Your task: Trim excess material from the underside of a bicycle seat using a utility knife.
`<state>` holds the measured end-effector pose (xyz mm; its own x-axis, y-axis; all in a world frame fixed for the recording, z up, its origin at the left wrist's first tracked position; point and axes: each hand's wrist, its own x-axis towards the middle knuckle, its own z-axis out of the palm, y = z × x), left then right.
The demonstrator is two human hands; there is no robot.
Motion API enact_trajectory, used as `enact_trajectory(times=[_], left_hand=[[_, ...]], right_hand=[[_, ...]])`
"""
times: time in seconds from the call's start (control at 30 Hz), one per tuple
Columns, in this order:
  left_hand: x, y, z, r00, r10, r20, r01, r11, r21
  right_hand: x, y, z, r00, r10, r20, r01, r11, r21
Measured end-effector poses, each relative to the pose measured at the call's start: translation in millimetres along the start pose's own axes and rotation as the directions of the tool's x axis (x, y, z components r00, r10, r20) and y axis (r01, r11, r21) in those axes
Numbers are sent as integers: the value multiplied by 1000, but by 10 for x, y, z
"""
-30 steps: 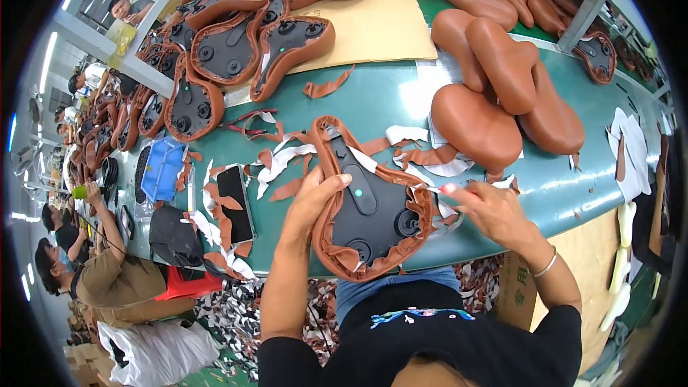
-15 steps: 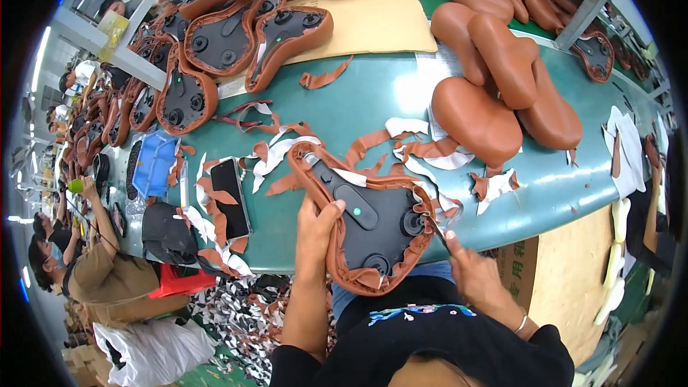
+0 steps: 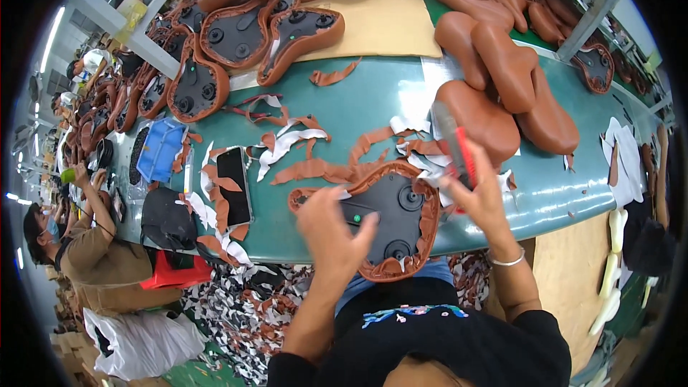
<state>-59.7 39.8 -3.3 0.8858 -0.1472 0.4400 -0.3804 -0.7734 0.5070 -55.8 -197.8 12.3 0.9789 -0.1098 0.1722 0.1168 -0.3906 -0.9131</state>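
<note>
A brown saddle [image 3: 373,213] lies underside up at the table's front edge against my lap, its black base plate and gathered cover edge showing. My left hand [image 3: 331,226], somewhat blurred, is over its narrow end with thumb and fingers spread; whether it touches is unclear. To the right of the saddle, my right hand [image 3: 479,190] is raised and closed round a knife [image 3: 464,161] with a red and dark handle. The knife's grey upper part is smeared by motion and points up toward a pile of finished saddles. Brown and white trimmings [image 3: 315,170] lie just beyond the saddle.
Brown saddles [image 3: 476,122] are stacked at the right, and more rest underside up [image 3: 233,36] at the far left. A phone [image 3: 233,186], a blue tray [image 3: 162,149] and a black bag [image 3: 168,218] sit left. Scraps [image 3: 244,322] cover the floor; a co-worker [image 3: 100,251] is at left.
My left hand has let go of the saddle's side and opened over its narrow end. My right hand has lifted the knife up and away from the rim. The saddle has turned and lies lower.
</note>
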Motion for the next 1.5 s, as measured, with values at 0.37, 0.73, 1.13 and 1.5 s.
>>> enact_trajectory(times=[0.37, 0.73, 1.13, 1.5], left_hand=[[577, 143, 480, 901, 314, 299, -189, 905, -381], [691, -126, 349, 922, 117, 369, 385, -381, -841], [852, -202, 557, 934, 355, 44, -338, 916, -214], [664, -337, 347, 856, -369, 361, 411, 65, -909]], right_hand=[[-152, 145, -372, 825, -248, 508, 541, 610, -580], [-599, -186, -51, 962, 108, 252, 132, 624, -770], [111, 58, -135, 899, -204, 387, 427, 605, -672], [7, -145, -393, 883, -49, 466, 436, 453, -778]])
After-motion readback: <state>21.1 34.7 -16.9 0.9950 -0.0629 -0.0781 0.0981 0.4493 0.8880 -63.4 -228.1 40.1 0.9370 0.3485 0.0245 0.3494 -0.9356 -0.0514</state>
